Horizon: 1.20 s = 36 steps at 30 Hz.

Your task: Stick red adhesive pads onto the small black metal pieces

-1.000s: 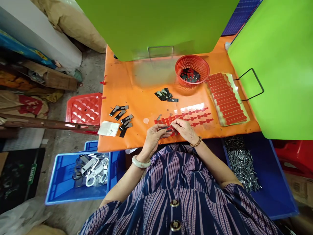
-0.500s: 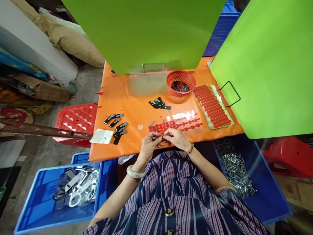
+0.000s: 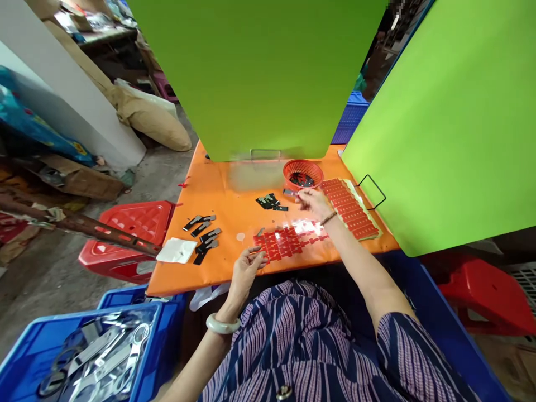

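My right hand [image 3: 313,203] reaches out just in front of the red mesh basket [image 3: 288,177]. Its fingers pinch a small black flat piece [image 3: 290,192], slightly blurred. Inside the basket lie black pieces with red on them. My left hand [image 3: 246,269] hovers by the table's near edge, fingers apart and curved, with nothing visible in them. Next to it, rows of red die-cut stickers [image 3: 276,244] are spread on the table. Beyond them sits a small pile of black pieces [image 3: 268,201]. More black-and-grey pieces [image 3: 205,240] lie at the left.
On the orange table [image 3: 226,223], a backed sheet of red stickers [image 3: 352,209] lies at right and white paper [image 3: 176,250] at left. Green panels [image 3: 268,78] stand behind and to the right. A blue bin [image 3: 153,335] of metal parts and a red stool [image 3: 129,223] flank the table.
My hands were together over the stickers and have parted. The right went forward toward the basket with the black piece; the left drew back a little and opened. The view has tilted up.
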{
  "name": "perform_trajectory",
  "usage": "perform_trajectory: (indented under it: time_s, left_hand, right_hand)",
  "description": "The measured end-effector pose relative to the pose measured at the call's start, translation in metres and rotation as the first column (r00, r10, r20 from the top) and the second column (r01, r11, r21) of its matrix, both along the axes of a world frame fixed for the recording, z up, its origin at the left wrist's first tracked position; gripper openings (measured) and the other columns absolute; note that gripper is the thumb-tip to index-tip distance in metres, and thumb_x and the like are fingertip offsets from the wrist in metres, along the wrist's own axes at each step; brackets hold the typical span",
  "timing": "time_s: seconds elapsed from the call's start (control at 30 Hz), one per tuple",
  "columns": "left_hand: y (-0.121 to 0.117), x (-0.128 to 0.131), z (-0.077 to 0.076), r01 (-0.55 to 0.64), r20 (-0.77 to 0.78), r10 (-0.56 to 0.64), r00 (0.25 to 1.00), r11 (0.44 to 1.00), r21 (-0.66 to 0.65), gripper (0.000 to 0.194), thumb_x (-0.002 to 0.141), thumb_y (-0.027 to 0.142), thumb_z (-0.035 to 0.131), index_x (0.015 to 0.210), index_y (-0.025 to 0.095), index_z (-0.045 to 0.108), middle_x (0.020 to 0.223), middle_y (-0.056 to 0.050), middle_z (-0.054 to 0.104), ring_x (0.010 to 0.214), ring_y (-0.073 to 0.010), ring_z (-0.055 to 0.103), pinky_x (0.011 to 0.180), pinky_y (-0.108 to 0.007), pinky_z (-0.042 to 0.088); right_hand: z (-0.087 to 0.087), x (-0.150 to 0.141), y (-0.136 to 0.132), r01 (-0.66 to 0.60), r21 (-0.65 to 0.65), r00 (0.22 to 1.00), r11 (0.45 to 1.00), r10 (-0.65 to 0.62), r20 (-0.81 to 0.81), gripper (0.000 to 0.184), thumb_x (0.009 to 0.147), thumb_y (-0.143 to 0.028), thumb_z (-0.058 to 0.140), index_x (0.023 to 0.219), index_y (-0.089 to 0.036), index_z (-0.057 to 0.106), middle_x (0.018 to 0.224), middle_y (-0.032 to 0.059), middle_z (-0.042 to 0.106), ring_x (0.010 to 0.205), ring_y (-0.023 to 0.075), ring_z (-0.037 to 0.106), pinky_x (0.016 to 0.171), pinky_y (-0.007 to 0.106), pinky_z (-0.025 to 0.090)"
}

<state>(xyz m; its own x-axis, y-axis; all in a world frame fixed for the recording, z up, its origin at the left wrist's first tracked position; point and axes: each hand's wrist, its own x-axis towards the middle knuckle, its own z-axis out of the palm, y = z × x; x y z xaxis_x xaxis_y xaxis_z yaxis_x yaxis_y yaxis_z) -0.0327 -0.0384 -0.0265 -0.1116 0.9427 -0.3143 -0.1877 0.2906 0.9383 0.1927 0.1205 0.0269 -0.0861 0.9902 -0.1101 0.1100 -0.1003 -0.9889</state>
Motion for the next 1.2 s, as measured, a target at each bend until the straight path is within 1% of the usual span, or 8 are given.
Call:
perform_trajectory:
  time_s: [0.13,0.27,0.47,0.57,0.63,0.73,1.0,1.2]
  left_hand:
    - [-0.003,-0.001,-0.017,0.019,-0.34,0.036,0.94,0.988,0.156,0.027,0.078,0.036,0.065,0.097,0.016,0.062,0.097,-0.01,0.073,0.091,-0.024,0.071,0.088,-0.039,0.054]
    - [-0.005,0.004,-0.026,0.196,-0.728,-0.001,0.686,0.963,0.184,0.025,0.087,0.022,0.052,0.11,0.02,0.063,0.117,-0.012,0.07,0.114,-0.029,0.063,0.101,-0.047,0.046]
    - [-0.008,0.01,-0.039,0.458,-0.936,-0.107,0.335,0.887,0.063,0.041,0.09,0.025,0.052,0.13,0.016,0.058,0.145,-0.016,0.05,0.142,-0.0349,0.034,0.115,-0.056,0.025]
    - [-0.007,0.012,-0.044,0.499,-0.964,-0.115,0.241,0.866,0.021,0.047,0.091,0.031,0.051,0.137,0.018,0.053,0.149,-0.016,0.046,0.144,-0.0357,0.03,0.116,-0.058,0.022]
    - [-0.002,0.014,-0.045,0.506,-0.974,-0.101,0.2,0.862,0.015,0.049,0.092,0.034,0.05,0.139,0.018,0.052,0.15,-0.015,0.044,0.144,-0.0355,0.029,0.116,-0.059,0.021]
    - [0.01,0.016,-0.045,0.507,-0.984,-0.087,0.158,0.862,0.005,0.052,0.093,0.038,0.048,0.14,0.017,0.05,0.151,-0.015,0.043,0.144,-0.0355,0.029,0.116,-0.058,0.02]
    - [0.034,0.016,-0.048,0.493,-0.989,-0.048,0.143,0.87,0.029,0.053,0.093,0.04,0.047,0.14,0.015,0.05,0.151,-0.016,0.043,0.143,-0.0345,0.032,0.116,-0.055,0.021]
    - [0.03,0.014,-0.051,0.489,-0.987,-0.032,0.158,0.871,0.05,0.054,0.095,0.042,0.045,0.141,0.016,0.049,0.152,-0.015,0.042,0.144,-0.0333,0.031,0.117,-0.053,0.02]
  right_hand:
    - [0.0,0.003,0.021,0.062,0.174,0.912,0.983,-0.127,0.39,0.021,0.086,-0.035,0.057,0.099,-0.019,0.057,0.089,0.0029,0.067,0.066,0.011,0.062,0.068,0.029,0.056]
    - [-0.037,0.003,-0.006,0.036,0.197,0.831,0.98,-0.139,0.539,0.027,0.083,-0.022,0.052,0.109,-0.017,0.058,0.105,0.0087,0.065,0.094,0.019,0.063,0.09,0.039,0.05]
    - [-0.08,0.018,-0.073,-0.109,0.221,0.73,0.969,-0.073,0.68,0.032,0.085,-0.024,0.053,0.113,-0.013,0.062,0.124,0.0192,0.061,0.121,0.031,0.05,0.107,0.048,0.034]
    - [-0.096,0.023,-0.091,-0.194,0.238,0.576,0.952,-0.086,0.813,0.04,0.089,-0.031,0.052,0.125,-0.013,0.058,0.139,0.0192,0.052,0.132,0.0339,0.04,0.109,0.051,0.029]
    - [-0.105,0.025,-0.093,-0.215,0.236,0.474,0.948,-0.11,0.874,0.045,0.092,-0.035,0.049,0.132,-0.013,0.054,0.146,0.0181,0.045,0.137,0.0343,0.034,0.111,0.051,0.026]
    - [-0.112,0.025,-0.084,-0.213,0.228,0.424,0.95,-0.12,0.898,0.048,0.094,-0.037,0.046,0.136,-0.013,0.05,0.149,0.0167,0.043,0.139,0.0341,0.032,0.112,0.05,0.023]
    - [-0.092,0.018,-0.05,-0.191,0.221,0.445,0.956,-0.116,0.888,0.029,0.092,-0.032,0.051,0.112,-0.016,0.063,0.128,0.0171,0.058,0.122,0.0317,0.047,0.103,0.047,0.03]
    - [-0.081,-0.022,0.002,-0.188,0.192,0.493,0.963,-0.076,0.867,0.021,0.094,-0.027,0.047,0.1,-0.017,0.064,0.107,0.0124,0.063,0.105,0.0248,0.053,0.091,0.037,0.038]
